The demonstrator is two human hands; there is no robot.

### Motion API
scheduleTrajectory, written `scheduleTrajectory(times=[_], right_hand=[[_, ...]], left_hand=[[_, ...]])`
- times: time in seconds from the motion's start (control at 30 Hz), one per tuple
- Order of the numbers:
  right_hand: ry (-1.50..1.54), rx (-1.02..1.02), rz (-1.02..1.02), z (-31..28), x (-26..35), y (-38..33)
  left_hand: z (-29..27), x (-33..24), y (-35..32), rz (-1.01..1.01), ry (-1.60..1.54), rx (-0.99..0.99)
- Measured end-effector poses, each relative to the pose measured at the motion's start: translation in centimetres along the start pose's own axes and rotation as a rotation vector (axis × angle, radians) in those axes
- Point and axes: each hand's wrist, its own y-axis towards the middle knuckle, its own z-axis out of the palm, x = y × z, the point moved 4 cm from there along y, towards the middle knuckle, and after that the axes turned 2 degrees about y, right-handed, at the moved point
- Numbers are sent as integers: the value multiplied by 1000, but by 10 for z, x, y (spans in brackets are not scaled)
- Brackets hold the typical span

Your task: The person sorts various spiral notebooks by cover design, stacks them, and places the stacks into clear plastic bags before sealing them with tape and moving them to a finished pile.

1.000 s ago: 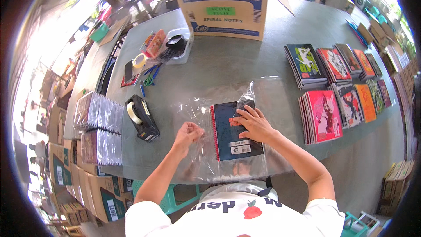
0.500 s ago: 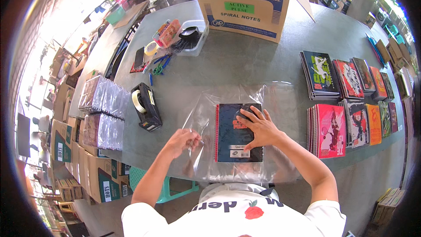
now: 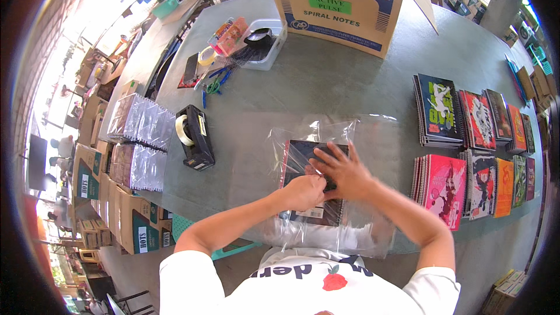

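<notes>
A dark spiral notebook (image 3: 298,155) with a red coil lies on the table in front of me, on a sheet of clear plastic film (image 3: 326,235). Folded over the notebook from the left, part of that film is pinched in my left hand (image 3: 306,192), whose fingers are closed above the cover. Beside it, my right hand (image 3: 345,172) rests flat with fingers spread on the right half of the notebook, close against the left fingertips. Both hands hide most of the cover.
A black tape dispenser (image 3: 197,140) stands left of the film. Beyond it are scissors (image 3: 214,86) and a clear plastic tub (image 3: 271,58). Film-wrapped notebooks (image 3: 140,166) sit at the left edge, stacked colourful notebooks (image 3: 443,184) at the right. A large cardboard box (image 3: 335,14) stands at the back.
My left hand has moved right, drawing the film from beside the notebook across its cover to my right hand. The right hand stays on the notebook. The whole view has shifted slightly.
</notes>
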Motion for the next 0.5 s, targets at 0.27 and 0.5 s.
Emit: scheduleTrajectory(times=[0.27,0.5], right_hand=[[436,-91,-104,5,-58,152],[849,-399,218,-22,-91,186]], left_hand=[[-1,-6,4,12,96,51],[1,-10,5,-21,109,5]])
